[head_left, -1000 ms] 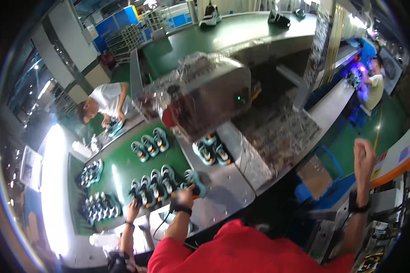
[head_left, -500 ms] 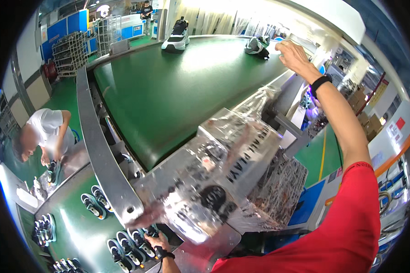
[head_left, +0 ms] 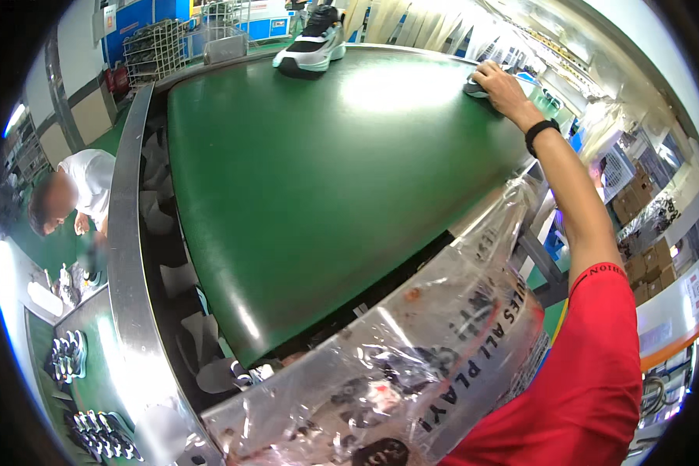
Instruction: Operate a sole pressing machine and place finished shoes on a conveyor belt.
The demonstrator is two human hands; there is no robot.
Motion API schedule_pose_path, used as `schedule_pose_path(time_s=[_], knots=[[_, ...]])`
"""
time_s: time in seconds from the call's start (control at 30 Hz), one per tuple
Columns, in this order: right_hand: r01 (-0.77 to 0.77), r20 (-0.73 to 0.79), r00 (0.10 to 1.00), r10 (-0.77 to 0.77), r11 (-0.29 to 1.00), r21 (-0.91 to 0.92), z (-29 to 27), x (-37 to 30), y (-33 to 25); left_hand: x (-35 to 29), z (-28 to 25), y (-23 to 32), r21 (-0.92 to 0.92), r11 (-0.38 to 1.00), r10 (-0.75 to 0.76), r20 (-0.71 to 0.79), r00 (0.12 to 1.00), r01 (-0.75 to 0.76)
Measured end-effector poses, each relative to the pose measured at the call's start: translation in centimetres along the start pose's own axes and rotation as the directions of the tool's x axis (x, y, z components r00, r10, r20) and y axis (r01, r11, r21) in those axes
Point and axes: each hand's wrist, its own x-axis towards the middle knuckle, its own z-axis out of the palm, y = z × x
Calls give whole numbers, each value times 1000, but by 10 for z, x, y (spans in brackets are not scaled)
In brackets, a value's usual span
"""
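Observation:
At the far right end of the green conveyor belt, my right hand has its fingers curled over a grey and dark sneaker. Most of that shoe is hidden by the hand. A black band circles my right wrist. Farther left, near the belt's far edge, a white sneaker with black laces and a dark-tipped sole stands upright, apart from my hand. Clear printed plastic sheeting spreads below my right arm. My left hand is out of the picture.
A curved metal rail borders the belt's left side. Beyond it, a person in a white top bends over a lower work surface. Several sneakers stand in rows on a lower green belt. Wire racks stand at the back left.
My right hand has come down onto the sneaker at the far right. My left hand, earlier at a shoe on the lower belt, has left the picture. The view has shifted.

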Motion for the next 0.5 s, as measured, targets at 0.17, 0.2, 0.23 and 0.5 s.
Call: schedule_pose_path(time_s=[0.17,0.2,0.23,0.5], knots=[[179,-117,977,-177,984,14,-36,-11,-16,-28,20,60,-313,936,-35,364,931,158],[292,-295,923,-249,950,112,-59,-8,-34,-37,13,72,-357,916,-16,418,908,181],[268,-285,936,-206,944,195,-84,-6,-50,-46,6,85,-393,898,11,471,882,199],[19,-598,782,175,953,303,-291,-116,-57,-95,29,242,-449,770,229,857,462,452]])
